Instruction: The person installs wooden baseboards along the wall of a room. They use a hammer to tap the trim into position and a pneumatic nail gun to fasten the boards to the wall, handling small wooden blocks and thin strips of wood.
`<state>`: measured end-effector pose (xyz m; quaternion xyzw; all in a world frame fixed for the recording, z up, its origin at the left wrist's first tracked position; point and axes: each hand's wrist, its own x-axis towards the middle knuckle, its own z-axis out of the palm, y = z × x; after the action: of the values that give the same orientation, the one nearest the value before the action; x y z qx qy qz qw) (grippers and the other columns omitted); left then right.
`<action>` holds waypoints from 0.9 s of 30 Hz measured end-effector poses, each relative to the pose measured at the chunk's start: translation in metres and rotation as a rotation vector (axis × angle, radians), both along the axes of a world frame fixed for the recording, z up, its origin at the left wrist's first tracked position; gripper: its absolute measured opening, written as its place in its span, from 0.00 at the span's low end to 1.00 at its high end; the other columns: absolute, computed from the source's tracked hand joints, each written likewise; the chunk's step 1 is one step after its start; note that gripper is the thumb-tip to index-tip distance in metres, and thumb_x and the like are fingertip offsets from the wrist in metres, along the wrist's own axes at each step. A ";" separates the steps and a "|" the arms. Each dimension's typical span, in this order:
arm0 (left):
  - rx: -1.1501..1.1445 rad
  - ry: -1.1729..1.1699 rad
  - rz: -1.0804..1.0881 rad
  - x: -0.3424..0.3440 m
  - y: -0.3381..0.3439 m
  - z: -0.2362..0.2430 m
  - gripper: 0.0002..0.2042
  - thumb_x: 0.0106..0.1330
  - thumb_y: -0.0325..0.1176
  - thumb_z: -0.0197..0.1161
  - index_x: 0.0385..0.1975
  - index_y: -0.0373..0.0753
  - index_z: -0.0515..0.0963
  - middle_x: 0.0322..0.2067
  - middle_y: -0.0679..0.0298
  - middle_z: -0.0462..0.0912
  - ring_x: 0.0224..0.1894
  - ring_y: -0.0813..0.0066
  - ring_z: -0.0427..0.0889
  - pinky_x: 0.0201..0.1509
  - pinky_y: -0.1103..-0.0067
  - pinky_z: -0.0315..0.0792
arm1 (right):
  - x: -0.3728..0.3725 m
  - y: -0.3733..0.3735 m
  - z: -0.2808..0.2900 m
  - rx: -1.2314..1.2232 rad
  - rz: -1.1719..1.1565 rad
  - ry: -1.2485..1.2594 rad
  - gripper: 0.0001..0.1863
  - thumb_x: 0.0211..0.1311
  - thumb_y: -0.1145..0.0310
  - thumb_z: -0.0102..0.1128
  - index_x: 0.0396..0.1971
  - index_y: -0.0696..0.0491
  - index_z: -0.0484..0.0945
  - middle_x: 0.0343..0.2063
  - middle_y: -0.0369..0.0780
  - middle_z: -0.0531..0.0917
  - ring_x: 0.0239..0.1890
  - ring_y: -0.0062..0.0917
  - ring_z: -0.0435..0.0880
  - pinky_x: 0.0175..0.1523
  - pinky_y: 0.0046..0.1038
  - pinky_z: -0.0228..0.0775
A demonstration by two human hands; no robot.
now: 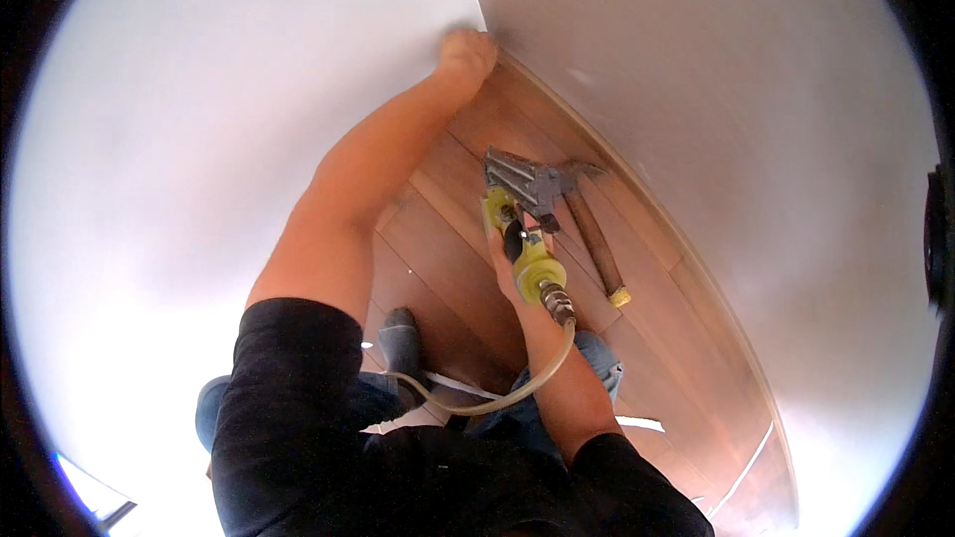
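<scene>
In the far corner where two white walls meet, my left hand [468,57] presses low against the wall at the end of a wooden baseboard [582,124]. Its fingers look curled; what they hold, if anything, is hidden. My right hand [505,264] is wrapped round the grip of a yellow-green and grey air nail gun [529,204], held above the floor with its head toward the corner. A clear air hose [542,378] runs from the metal fitting at its rear, curving left past my right forearm. Just right of the nail gun lies a hammer [594,239] with a wooden handle.
Wood plank flooring [438,249] narrows toward the corner between the left wall [199,139] and right wall [716,109]. A dark boot [401,338] stands below my left arm. White strips [640,424] lie on the floor at the lower right.
</scene>
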<state>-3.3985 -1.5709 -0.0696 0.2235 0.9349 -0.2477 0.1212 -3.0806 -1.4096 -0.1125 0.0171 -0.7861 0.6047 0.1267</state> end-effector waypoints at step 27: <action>0.501 -0.265 1.219 0.528 -0.271 0.269 0.18 0.73 0.38 0.64 0.58 0.35 0.80 0.52 0.51 0.87 0.50 0.59 0.88 0.55 0.65 0.82 | 0.022 -0.017 0.044 0.335 0.377 0.120 0.36 0.55 0.76 0.70 0.66 0.48 0.73 0.66 0.42 0.76 0.68 0.45 0.73 0.71 0.43 0.67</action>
<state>-2.8707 -1.8418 0.1993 -0.2944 0.9004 0.1192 0.2973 -3.0586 -1.4267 -0.0684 0.2198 -0.8494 0.4768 0.0537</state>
